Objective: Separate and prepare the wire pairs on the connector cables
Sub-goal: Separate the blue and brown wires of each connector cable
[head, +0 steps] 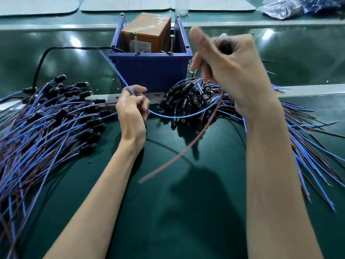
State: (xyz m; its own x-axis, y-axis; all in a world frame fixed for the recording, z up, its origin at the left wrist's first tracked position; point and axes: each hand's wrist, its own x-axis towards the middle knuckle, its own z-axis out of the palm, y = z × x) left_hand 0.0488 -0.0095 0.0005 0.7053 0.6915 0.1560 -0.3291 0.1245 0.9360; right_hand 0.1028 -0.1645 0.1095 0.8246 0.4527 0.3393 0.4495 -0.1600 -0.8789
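My right hand (229,71) is raised in front of the blue bin, its fingers curled round a black connector (225,46) that is mostly hidden in the fist. From that connector a blue wire (179,115) sags leftward to my left hand (131,111), which pinches it between thumb and fingers; the wire's free end sticks up and to the left. The paired brown wire (186,146) hangs loose down toward me, apart from the blue one. A pile of connector cables (188,101) lies under my right hand. Another pile (56,116) is spread at the left.
A blue plastic bin (151,70) holding an orange taped box (147,32) stands at the back centre, with a black cord (40,64) running off its left side. Wire ends fan out on the right of the green mat (168,212). A plastic bag (291,6) lies far right.
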